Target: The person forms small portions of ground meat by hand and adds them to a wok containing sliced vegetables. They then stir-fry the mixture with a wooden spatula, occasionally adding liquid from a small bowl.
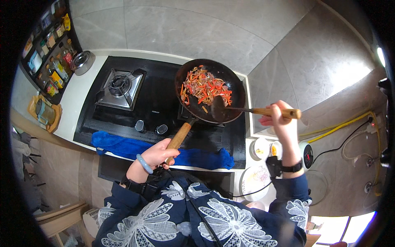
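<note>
My left hand [160,152] grips the wooden handle [180,139] of a dark wok [235,92], which sits over the right burner of a black gas cooktop [160,92]. Inside the wok lies a mix of red pepper strips, sliced meat and pale brown strips [206,86]. With my right hand [281,120] I hold a wok spatula [262,111] by its wooden handle. Its dark metal blade rests inside the wok, at the near edge of the food. Most of the right burner is hidden beneath the wok.
A rolled blue towel [129,146] lies along the cooktop's front edge. The left burner [119,88] has a metal pan support. Small bowls [260,148] and a plate [254,183] stand at right. Spice shelves [51,58], a lidded metal pot [82,62] and a glass jug [46,112] are at left.
</note>
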The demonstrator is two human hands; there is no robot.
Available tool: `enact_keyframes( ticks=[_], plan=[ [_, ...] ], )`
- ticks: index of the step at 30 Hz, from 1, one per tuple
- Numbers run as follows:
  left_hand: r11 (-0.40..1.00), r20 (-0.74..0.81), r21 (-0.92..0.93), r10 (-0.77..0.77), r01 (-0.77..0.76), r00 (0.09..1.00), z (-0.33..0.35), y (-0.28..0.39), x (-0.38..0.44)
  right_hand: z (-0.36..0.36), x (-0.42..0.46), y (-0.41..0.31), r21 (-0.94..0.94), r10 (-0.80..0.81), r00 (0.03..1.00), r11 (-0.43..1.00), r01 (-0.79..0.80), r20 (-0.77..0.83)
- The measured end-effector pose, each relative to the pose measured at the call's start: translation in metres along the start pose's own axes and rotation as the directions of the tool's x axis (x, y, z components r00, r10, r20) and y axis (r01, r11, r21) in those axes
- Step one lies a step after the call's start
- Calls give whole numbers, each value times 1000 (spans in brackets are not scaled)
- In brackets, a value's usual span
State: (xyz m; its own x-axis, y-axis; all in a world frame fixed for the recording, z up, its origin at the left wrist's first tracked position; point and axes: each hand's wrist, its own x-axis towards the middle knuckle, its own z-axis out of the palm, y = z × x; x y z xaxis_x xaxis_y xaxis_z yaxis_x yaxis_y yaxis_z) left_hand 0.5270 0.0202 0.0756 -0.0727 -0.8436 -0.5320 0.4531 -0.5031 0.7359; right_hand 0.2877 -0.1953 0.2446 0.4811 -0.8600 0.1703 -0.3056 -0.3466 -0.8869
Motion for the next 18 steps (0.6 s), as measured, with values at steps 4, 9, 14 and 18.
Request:
enact_keyframes(
  ticks=[4, 9, 14, 18],
  plan=[
    [1000, -35, 10, -11, 11, 999, 1, 1, -2, 32, 2, 23, 39, -115, 974, 993, 109, 197],
    [1000, -47, 11, -10, 11, 999, 3, 3, -5, 25, -2, 8, -393, -286, 865, 801, 452, 413],
    [1000, -31, 19, -11, 12, 999, 4, 3, -2, 17, 4, 21, -291, -282, 941, 899, 327, 185],
    [999, -61, 22, -26, 27, 998, 2, 3, -7, 46, -5, 3, 102, -200, 966, 977, 185, 163]
  ],
)
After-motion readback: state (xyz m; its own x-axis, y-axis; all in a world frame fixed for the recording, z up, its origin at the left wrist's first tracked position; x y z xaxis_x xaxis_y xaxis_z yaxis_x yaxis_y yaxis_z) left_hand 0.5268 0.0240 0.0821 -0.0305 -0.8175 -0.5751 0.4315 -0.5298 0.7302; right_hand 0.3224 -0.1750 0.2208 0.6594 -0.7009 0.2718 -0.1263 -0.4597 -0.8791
